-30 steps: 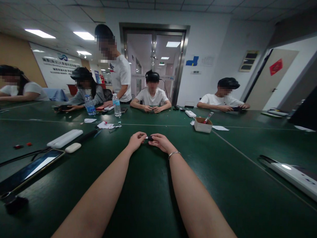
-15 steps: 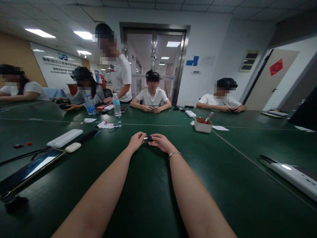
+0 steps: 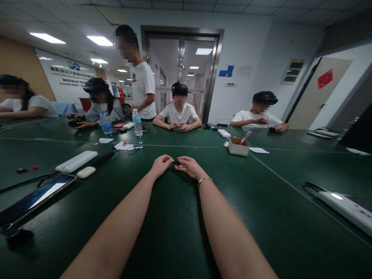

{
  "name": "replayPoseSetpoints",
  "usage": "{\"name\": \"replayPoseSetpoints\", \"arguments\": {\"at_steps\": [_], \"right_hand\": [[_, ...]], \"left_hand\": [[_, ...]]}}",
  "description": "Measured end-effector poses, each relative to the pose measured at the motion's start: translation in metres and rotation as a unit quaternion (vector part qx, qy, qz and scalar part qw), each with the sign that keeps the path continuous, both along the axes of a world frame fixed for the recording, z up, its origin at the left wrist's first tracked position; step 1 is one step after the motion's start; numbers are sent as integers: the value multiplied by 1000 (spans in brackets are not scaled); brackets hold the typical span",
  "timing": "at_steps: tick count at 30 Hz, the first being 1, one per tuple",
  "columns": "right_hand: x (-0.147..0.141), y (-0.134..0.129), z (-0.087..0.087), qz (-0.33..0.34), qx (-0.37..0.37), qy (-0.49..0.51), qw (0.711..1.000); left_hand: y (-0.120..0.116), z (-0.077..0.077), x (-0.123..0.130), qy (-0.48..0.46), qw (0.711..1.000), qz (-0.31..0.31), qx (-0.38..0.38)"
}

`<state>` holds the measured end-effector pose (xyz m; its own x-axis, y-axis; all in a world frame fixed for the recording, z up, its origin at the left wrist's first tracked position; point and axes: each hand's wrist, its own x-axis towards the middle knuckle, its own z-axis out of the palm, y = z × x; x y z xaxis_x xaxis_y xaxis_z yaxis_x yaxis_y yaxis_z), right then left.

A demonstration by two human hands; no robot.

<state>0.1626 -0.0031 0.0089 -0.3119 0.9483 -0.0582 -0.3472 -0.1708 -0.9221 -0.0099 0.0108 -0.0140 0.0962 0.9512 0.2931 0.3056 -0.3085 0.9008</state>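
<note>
A small black piece with a silvery end (image 3: 176, 162) is held between my two hands, above the green table (image 3: 176, 228). My left hand (image 3: 161, 166) pinches the silvery end between thumb and fingertips. From the other side, my right hand (image 3: 190, 167) is closed on the black part, a bracelet around its wrist. The fingers cover much of the piece, and its exact kind is too small to make out.
On my left lie a phone (image 3: 34, 199), a white case (image 3: 76, 161), a white earbud case (image 3: 86, 172) and a cable. Further off stand two water bottles (image 3: 137, 123) and a small box (image 3: 238, 148). A white device (image 3: 348, 206) is at right. Several people sit opposite; one stands.
Less of the silvery end shows between my fingertips; my hands have otherwise barely moved. The seated person at the far right has raised one hand, and the standing person has straightened slightly.
</note>
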Motion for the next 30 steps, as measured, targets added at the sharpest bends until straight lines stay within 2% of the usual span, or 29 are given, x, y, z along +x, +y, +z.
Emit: {"name": "replayPoseSetpoints", "arguments": {"at_steps": [12,20,30], "right_hand": [[0,2,-3,-4,6,1,1000],[1,0,-1,-7,-2,-4,1000],[1,1,-1,-11,-1,-7,1000]], "left_hand": [[-4,6,2,15,1000,5,-15],[-1,1,-2,43,999,3,1],[-3,2,-2,27,999,-27,17]]}}
